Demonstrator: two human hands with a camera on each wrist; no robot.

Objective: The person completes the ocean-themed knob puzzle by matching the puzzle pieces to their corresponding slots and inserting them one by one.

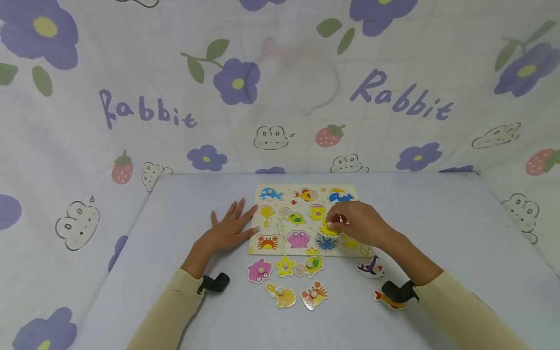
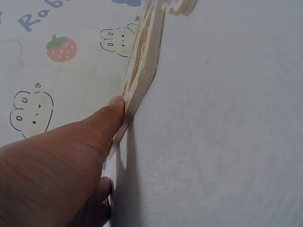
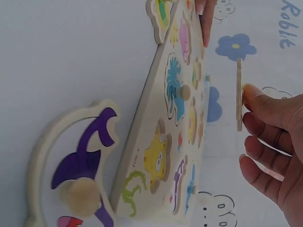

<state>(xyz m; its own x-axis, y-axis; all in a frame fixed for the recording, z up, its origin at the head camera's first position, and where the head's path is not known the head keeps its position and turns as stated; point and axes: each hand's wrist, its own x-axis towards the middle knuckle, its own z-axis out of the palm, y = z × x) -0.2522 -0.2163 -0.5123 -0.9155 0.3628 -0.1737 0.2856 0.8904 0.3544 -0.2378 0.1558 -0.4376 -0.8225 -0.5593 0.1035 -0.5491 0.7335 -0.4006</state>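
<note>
A wooden puzzle board (image 1: 280, 228) with sea-animal pictures lies on the table. My right hand (image 1: 360, 221) pinches a yellow piece (image 1: 328, 228) above the board's right part; in the right wrist view the thin piece (image 3: 239, 94) is held edge-on, clear of the board, by the right hand (image 3: 274, 127). My left hand (image 1: 229, 231) rests with fingers spread at the board's left edge, its thumb touching the rim. In the left wrist view the left hand (image 2: 71, 156) lies against the board's edge (image 2: 142, 85). A blue octopus piece (image 3: 175, 90) sits in the board.
In front of the board lie a pink shell (image 1: 259, 271), a yellow star (image 1: 286, 266), a turtle (image 1: 310, 266), a seahorse (image 1: 282, 295) and a crab (image 1: 314, 294). A purple piece (image 1: 371, 267) and a red-yellow fish (image 1: 391, 301) lie to the right, near my right wrist.
</note>
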